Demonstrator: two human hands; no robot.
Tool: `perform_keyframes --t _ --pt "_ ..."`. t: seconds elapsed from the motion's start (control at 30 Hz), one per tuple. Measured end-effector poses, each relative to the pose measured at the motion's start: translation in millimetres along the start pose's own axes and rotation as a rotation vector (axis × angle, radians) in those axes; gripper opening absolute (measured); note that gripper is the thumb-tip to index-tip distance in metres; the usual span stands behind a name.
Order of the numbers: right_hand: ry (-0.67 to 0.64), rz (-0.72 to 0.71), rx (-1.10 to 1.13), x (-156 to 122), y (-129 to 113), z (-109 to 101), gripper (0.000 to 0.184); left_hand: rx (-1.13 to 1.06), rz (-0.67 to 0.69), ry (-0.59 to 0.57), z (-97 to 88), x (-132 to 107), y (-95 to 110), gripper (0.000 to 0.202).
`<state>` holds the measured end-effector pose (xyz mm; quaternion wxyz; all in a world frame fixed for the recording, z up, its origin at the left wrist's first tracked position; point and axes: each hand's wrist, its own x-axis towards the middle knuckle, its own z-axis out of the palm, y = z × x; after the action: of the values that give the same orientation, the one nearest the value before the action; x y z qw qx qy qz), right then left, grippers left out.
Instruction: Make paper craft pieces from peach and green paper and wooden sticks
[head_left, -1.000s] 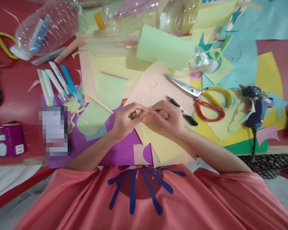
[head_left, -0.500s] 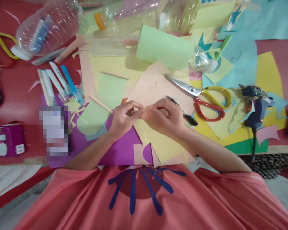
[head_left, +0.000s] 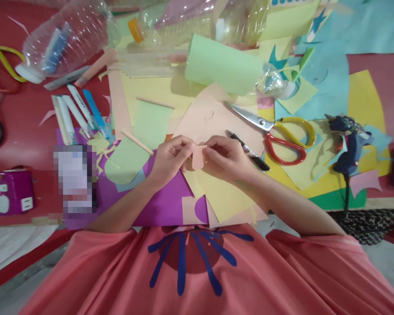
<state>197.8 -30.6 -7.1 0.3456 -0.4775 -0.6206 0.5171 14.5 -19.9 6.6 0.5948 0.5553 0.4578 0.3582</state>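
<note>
Between my two hands is a small peach paper piece (head_left: 198,159) with a straight top edge and a rounded lower end. My left hand (head_left: 173,158) pinches its left edge between thumb and fingers. On the other side, my right hand (head_left: 229,156) pinches its upper right edge. A black pen (head_left: 249,151) lies just beyond my right hand. Large scissors (head_left: 272,127) with one yellow and one red handle rest to the right of the pen. Under and beyond the hands lies a peach paper sheet (head_left: 213,103) with a small curved line on it.
A bottle wrapped in green paper (head_left: 223,65) lies beyond the hands, with clear plastic bottles (head_left: 180,26) behind it. Several markers (head_left: 74,109) and a blurred phone-like rectangle (head_left: 75,179) are at left. A dark blue glue gun (head_left: 350,144) lies at right. Purple paper (head_left: 164,201) is near the front edge.
The peach paper piece has tipped so that its flat face now shows; before, it appeared nearly edge-on. Both hands have rotated slightly and still pinch it.
</note>
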Motion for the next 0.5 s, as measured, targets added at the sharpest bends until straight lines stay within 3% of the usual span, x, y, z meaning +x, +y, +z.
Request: perform_keyframes --t 0.1,0.3,0.5 --pt "-0.035 -0.038 -0.012 0.8 -3.1 -0.3 0.020 0.080 0.028 -0.015 2.3 -0.3 0.5 0.020" --pt "-0.035 -0.128 -0.082 2.2 -7.4 -1.5 0.014 0.269 0.225 -0.021 2.6 -1.3 -2.6 0.015" --pt "0.001 -0.239 -0.132 1.4 -3.8 -1.3 0.014 0.313 0.231 -0.029 2.2 -2.7 -3.5 0.017"
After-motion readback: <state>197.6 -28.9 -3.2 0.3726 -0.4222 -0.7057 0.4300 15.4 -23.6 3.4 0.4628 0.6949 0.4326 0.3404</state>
